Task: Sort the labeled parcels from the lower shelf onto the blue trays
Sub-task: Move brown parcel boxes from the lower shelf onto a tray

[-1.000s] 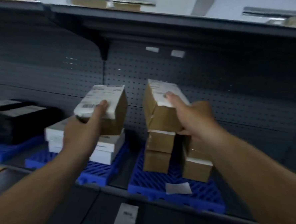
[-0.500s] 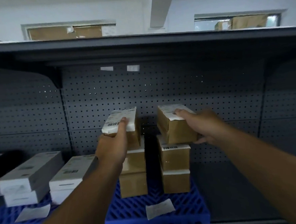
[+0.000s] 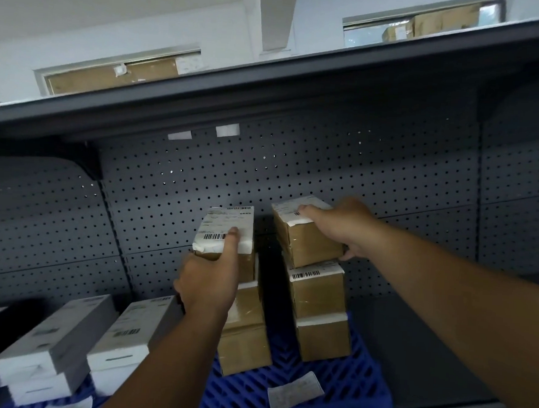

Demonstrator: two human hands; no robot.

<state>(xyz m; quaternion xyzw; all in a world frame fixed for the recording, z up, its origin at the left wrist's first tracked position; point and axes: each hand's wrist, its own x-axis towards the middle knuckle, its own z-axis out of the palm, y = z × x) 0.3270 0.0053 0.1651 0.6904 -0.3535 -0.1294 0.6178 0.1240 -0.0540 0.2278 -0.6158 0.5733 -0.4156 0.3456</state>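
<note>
My left hand (image 3: 210, 279) grips a brown labeled parcel (image 3: 228, 233), resting on top of the left stack of brown parcels (image 3: 244, 338). My right hand (image 3: 339, 227) grips a second brown labeled parcel (image 3: 307, 240), which sits tilted on the right stack (image 3: 318, 311). Both stacks stand on a blue tray (image 3: 339, 384) on the shelf. Each parcel carries a white barcode label on top.
White boxes (image 3: 95, 341) are stacked on another blue tray (image 3: 86, 391) at the lower left. A loose paper slip (image 3: 294, 393) lies on the right tray's front. Bare dark shelf (image 3: 427, 339) lies right of the tray. An upper shelf (image 3: 269, 87) overhangs; grey pegboard (image 3: 295, 167) backs it.
My view has shifted right and up. Both hands have carried their parcels from the left side down onto the tops of the two brown stacks.
</note>
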